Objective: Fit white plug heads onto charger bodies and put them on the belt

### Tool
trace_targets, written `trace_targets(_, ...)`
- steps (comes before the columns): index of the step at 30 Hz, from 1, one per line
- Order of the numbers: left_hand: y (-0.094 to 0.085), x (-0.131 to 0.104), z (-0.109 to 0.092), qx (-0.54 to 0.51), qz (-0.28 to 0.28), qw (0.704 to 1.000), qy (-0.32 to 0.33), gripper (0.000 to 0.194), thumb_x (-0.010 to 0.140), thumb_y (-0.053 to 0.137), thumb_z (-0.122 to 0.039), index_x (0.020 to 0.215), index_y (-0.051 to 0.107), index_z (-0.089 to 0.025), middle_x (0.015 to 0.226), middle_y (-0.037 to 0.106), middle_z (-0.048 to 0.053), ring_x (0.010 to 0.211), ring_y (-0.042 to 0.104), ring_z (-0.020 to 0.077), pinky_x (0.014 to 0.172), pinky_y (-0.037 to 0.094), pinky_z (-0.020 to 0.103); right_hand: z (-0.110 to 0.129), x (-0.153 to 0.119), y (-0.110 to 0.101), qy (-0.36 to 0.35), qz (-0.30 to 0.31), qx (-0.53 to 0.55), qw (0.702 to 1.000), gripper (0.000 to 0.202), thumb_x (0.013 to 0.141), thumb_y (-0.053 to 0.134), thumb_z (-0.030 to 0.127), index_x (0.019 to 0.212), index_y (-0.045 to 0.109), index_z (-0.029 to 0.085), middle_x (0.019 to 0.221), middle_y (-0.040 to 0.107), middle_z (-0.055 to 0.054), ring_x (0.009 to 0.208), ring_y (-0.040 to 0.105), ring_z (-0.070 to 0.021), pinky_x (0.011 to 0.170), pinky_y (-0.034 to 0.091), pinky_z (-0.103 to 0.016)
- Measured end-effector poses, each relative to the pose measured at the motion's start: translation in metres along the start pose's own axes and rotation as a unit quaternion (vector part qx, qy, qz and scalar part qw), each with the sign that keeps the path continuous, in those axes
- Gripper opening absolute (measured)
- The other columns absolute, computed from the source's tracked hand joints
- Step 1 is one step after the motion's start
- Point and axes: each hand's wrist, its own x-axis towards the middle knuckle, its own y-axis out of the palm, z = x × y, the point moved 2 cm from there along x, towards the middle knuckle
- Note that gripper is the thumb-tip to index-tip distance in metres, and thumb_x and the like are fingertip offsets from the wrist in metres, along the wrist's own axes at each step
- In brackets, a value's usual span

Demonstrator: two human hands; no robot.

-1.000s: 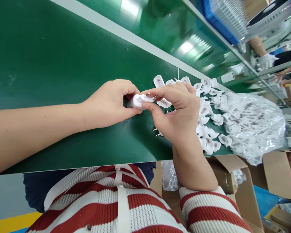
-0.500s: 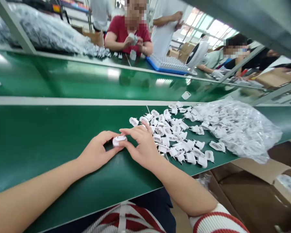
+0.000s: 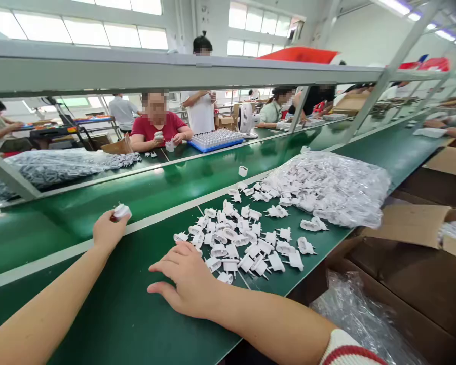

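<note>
My left hand (image 3: 109,230) is closed on a small white plug (image 3: 122,211) with two pins pointing up, held over the pale strip beside the green belt. My right hand (image 3: 188,278) has its fingers apart and holds nothing. It hovers at the left side of a loose pile of white plug housings (image 3: 231,235), its fingertips close to the nearest ones. These housings lie at various angles, several with their pins showing. Behind the pile, a clear plastic bag (image 3: 338,187) full of similar white pieces rests on the green work table (image 3: 110,314).
One white piece (image 3: 242,171) sits on the green belt (image 3: 197,170) beyond the pale strip. Across the belt are a person in a red shirt (image 3: 161,129), a blue tray (image 3: 216,141) and a fan (image 3: 245,120). Cardboard boxes (image 3: 406,225) stand at the right below the table edge.
My hands have parted. The left has carried the plug forward and left toward the belt; the right has let go, opened and come nearer the table's front edge. The view has tilted up.
</note>
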Motion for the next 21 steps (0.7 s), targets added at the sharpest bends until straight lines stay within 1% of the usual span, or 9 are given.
trace_targets(3, 0.008, 0.029, 0.001, 0.028, -0.027, 0.998, -0.042, 0.049, 0.084, 0.066, -0.046, 0.120, 0.068, -0.013, 0.118, 0.075, 0.020, 0.119, 0.068, 0.0456, 0.104, 0.052, 0.059, -0.005, 0.002, -0.001, -0.007, 0.004, -0.001, 1.000, 0.035, 0.105, 0.063, 0.044, 0.124, 0.075, 0.018, 0.118, 0.081, -0.006, 0.115, 0.069, -0.0237, 0.123, 0.038, -0.046)
trace_targets(5, 0.013, 0.029, 0.002, 0.034, -0.060, 0.996, -0.059, 0.067, 0.083, 0.067, -0.047, 0.136, 0.059, -0.007, 0.134, 0.068, 0.028, 0.132, 0.060, 0.0492, 0.110, 0.049, 0.063, -0.008, 0.005, -0.002, -0.018, -0.004, -0.006, 1.000, 0.034, 0.105, 0.063, 0.044, 0.123, 0.076, 0.018, 0.117, 0.082, -0.006, 0.114, 0.069, -0.0238, 0.118, 0.041, -0.044)
trace_targets(9, 0.018, -0.002, 0.009, 0.043, -0.167, 0.984, -0.035, 0.111, 0.085, 0.064, -0.062, 0.160, 0.018, 0.005, 0.171, 0.020, 0.037, 0.163, 0.016, 0.0468, 0.131, 0.019, 0.063, 0.002, 0.008, -0.006, -0.043, -0.015, 0.010, 0.999, 0.031, 0.103, 0.067, 0.041, 0.116, 0.077, 0.016, 0.112, 0.083, -0.008, 0.110, 0.071, -0.0226, 0.107, 0.047, -0.037)
trace_targets(11, 0.016, -0.023, 0.015, 0.046, -0.183, 0.982, -0.003, 0.110, 0.086, 0.061, -0.066, 0.160, 0.021, 0.004, 0.171, 0.019, 0.035, 0.165, 0.012, 0.0430, 0.134, 0.014, 0.059, 0.018, 0.004, -0.012, -0.036, -0.005, 0.047, 0.998, 0.029, 0.102, 0.069, 0.040, 0.114, 0.077, 0.015, 0.112, 0.083, -0.008, 0.107, 0.073, -0.0208, 0.103, 0.048, -0.033)
trace_targets(13, 0.009, -0.041, 0.023, 0.050, -0.177, 0.983, 0.024, 0.103, 0.086, 0.059, -0.068, 0.156, 0.031, 0.002, 0.168, 0.028, 0.035, 0.164, 0.019, 0.0415, 0.134, 0.017, 0.056, 0.037, -0.009, -0.020, -0.031, 0.052, 0.099, 0.993, 0.026, 0.101, 0.068, 0.041, 0.109, 0.078, 0.018, 0.106, 0.083, -0.005, 0.101, 0.073, -0.0187, 0.092, 0.050, -0.028)
trace_targets(16, -0.005, -0.058, 0.034, 0.059, -0.157, 0.985, 0.036, 0.090, 0.087, 0.051, -0.068, 0.147, 0.045, -0.001, 0.158, 0.043, 0.034, 0.159, 0.032, 0.0423, 0.131, 0.025, 0.057, 0.055, -0.057, -0.034, -0.085, 0.212, 0.208, 0.951, 0.022, 0.104, 0.060, 0.033, 0.091, 0.074, 0.022, 0.087, 0.076, 0.001, 0.083, 0.069, -0.0130, 0.069, 0.047, -0.020)
trace_targets(18, -0.012, -0.062, 0.038, 0.065, -0.141, 0.987, 0.037, 0.081, 0.086, 0.050, -0.067, 0.138, 0.054, -0.005, 0.149, 0.053, 0.031, 0.154, 0.040, 0.0436, 0.129, 0.029, 0.058, 0.045, -0.106, -0.043, -0.085, 0.275, 0.281, 0.916, 0.021, 0.099, 0.061, 0.021, 0.078, 0.066, 0.019, 0.079, 0.068, 0.002, 0.070, 0.061, -0.0100, 0.060, 0.040, -0.018)
trace_targets(19, -0.014, -0.062, 0.039, 0.068, -0.132, 0.988, 0.039, 0.077, 0.085, 0.051, -0.067, 0.134, 0.057, -0.008, 0.146, 0.056, 0.029, 0.152, 0.043, 0.0439, 0.128, 0.031, 0.058, 0.032, -0.133, -0.045, -0.038, 0.295, 0.319, 0.900, 0.023, 0.096, 0.064, 0.021, 0.073, 0.064, 0.019, 0.069, 0.060, 0.004, 0.061, 0.053, -0.0088, 0.056, 0.037, -0.019)
trace_targets(21, -0.013, -0.060, 0.040, 0.073, -0.117, 0.989, 0.045, 0.070, 0.083, 0.054, -0.066, 0.127, 0.062, -0.012, 0.142, 0.060, 0.026, 0.149, 0.047, 0.0440, 0.127, 0.033, 0.059, -0.009, -0.191, -0.044, 0.158, 0.343, 0.399, 0.836, 0.029, 0.099, 0.061, 0.030, 0.073, 0.068, 0.018, 0.061, 0.057, 0.003, 0.054, 0.051, -0.0088, 0.053, 0.035, -0.019)
